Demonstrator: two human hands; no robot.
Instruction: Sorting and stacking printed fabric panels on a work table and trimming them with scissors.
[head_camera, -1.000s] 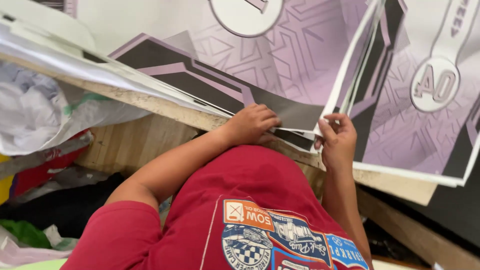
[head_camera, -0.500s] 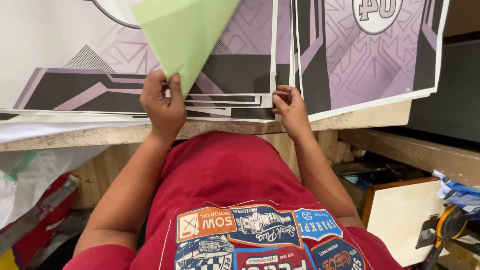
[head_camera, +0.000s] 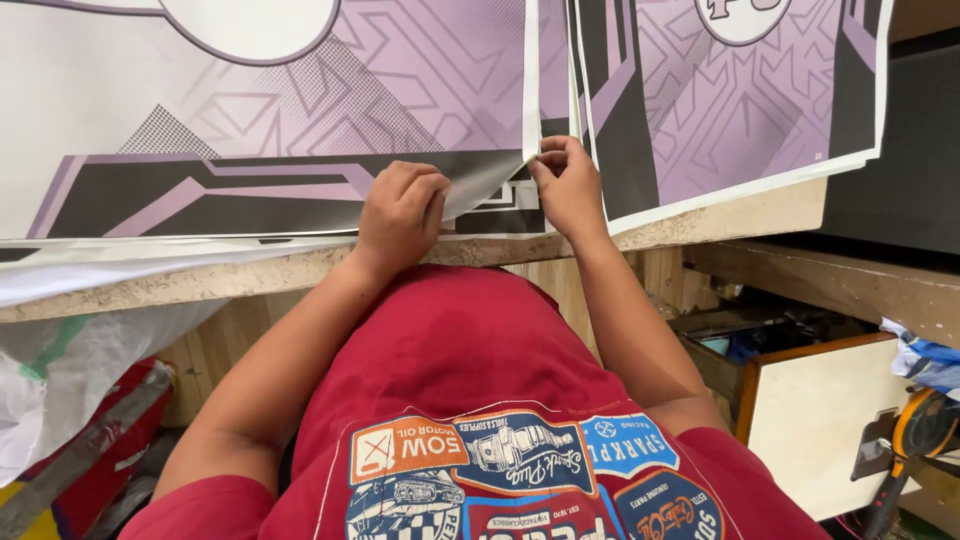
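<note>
1. Head view: a large printed sheet, patterned in purple, black and white, is spread over the workbench, its lower right corner lying at the bench's front edge.
2. The left hand is curled into a loose fist and pressed knuckles-down on that sheet's dark lower band; nothing is seen gripped inside it.
3. The sheet's corner is pinched between the thumb and fingertips of the right hand and is lifted slightly.
4. A second printed sheet lies just to the right, overhanging the bench edge.
5. A red printed shirt fills the foreground; an orange power tool sits at the lower right.
</note>
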